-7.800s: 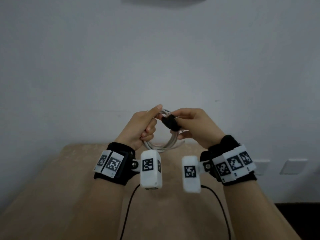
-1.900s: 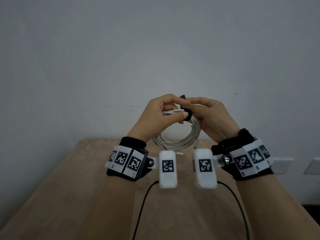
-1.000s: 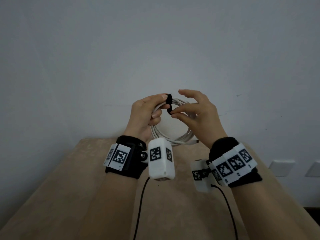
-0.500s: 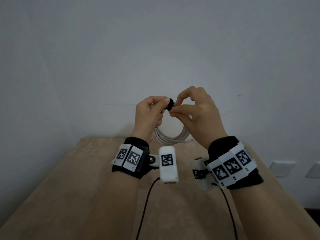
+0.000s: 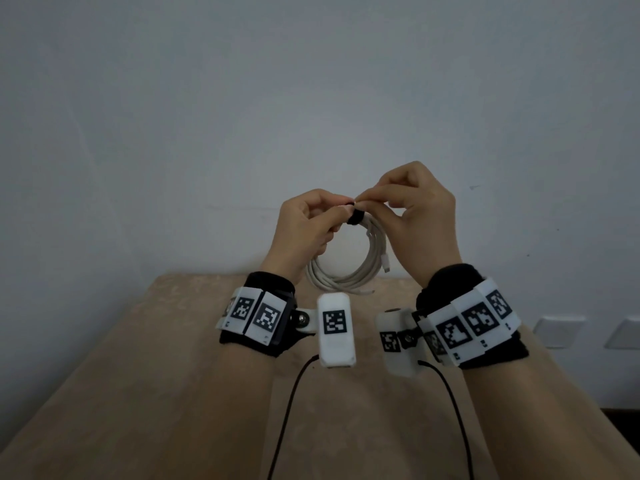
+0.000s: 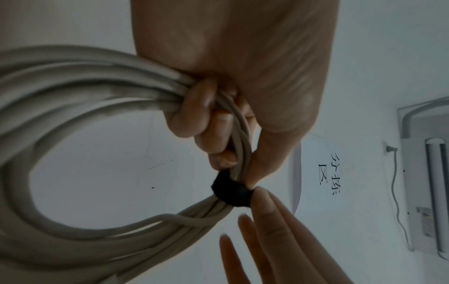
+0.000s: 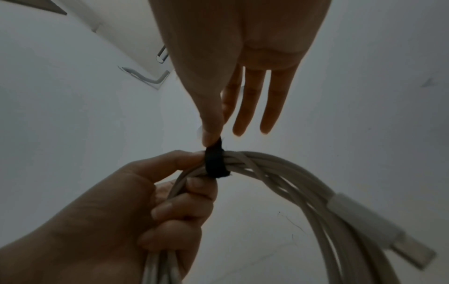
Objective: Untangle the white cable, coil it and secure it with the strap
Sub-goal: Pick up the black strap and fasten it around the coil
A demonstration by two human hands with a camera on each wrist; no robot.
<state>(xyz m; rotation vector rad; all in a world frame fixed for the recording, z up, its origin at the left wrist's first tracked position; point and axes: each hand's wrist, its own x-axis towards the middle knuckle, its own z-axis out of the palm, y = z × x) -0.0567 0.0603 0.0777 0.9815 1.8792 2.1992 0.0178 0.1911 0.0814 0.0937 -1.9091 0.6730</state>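
Tan wooden surface [image 5: 173, 393] against a plain grey-white wall [image 5: 207, 116], two wall sockets [image 5: 557, 329] low right. White cable [image 5: 349, 271] coiled in several loops, held in the air above the surface, black strap [image 5: 355, 218] wrapped round the top. Left hand [image 5: 304, 230] fist-grips the bundle beside the strap; right hand [image 5: 420, 216] pinches the strap tail, other fingers straight.

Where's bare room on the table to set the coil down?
The table shows bare wood left of the left forearm and between the two black leads. It is crowded up top: left hand grips the cable, right hand pinches the strap.
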